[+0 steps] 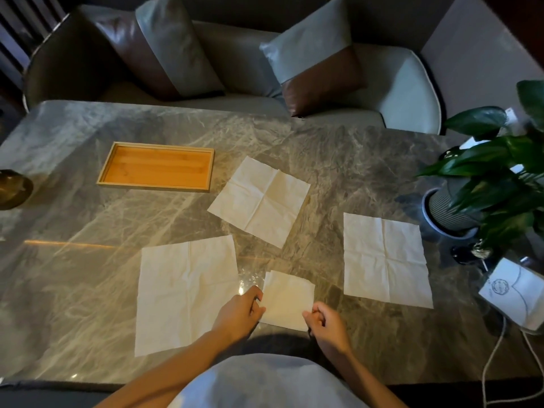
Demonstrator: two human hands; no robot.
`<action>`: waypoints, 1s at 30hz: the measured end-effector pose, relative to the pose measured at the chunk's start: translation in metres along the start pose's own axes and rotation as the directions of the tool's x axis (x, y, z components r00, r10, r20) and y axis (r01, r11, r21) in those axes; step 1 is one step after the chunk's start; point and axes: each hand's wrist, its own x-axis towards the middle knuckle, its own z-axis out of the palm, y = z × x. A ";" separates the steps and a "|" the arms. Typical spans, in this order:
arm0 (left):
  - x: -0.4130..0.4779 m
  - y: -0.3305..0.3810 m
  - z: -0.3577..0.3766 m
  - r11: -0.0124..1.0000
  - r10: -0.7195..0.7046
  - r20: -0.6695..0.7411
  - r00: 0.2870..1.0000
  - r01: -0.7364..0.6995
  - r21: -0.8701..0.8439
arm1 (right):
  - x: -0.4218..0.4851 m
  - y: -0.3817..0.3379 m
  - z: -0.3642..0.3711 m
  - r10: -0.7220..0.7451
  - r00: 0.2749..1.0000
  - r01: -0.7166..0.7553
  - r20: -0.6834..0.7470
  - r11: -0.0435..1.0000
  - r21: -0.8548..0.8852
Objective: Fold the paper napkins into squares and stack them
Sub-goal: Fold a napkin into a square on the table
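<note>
A small folded square napkin [288, 298] lies on the marble table [88, 219] near the front edge. My left hand [240, 313] pinches its left edge. My right hand [325, 325] pinches its lower right corner. Three unfolded cream napkins lie flat around it: one to the left [185, 293], one further back in the middle [260, 200], one to the right [384, 259]. Each shows cross-shaped creases.
A shallow wooden tray [157, 167] sits at the back left. A potted plant [482, 184] and a white pouch [512, 293] with cords stand at the right edge. A brass object [11, 188] is at the far left. Cushioned chairs stand behind the table.
</note>
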 end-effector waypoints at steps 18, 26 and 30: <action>0.011 -0.001 0.007 0.898 0.222 -0.071 0.972 -0.176 0.404 | 0.006 0.004 0.005 -0.240 0.969 0.238 0.050 0.868 -0.437; 0.014 -0.015 0.010 0.766 0.169 0.023 0.985 -0.146 0.626 | 0.014 0.004 -0.001 -0.127 0.988 0.155 0.088 0.793 -0.589; 0.013 -0.014 0.010 0.758 0.167 0.059 0.984 -0.167 0.630 | 0.015 0.006 -0.006 -0.084 0.993 0.119 0.085 0.795 -0.594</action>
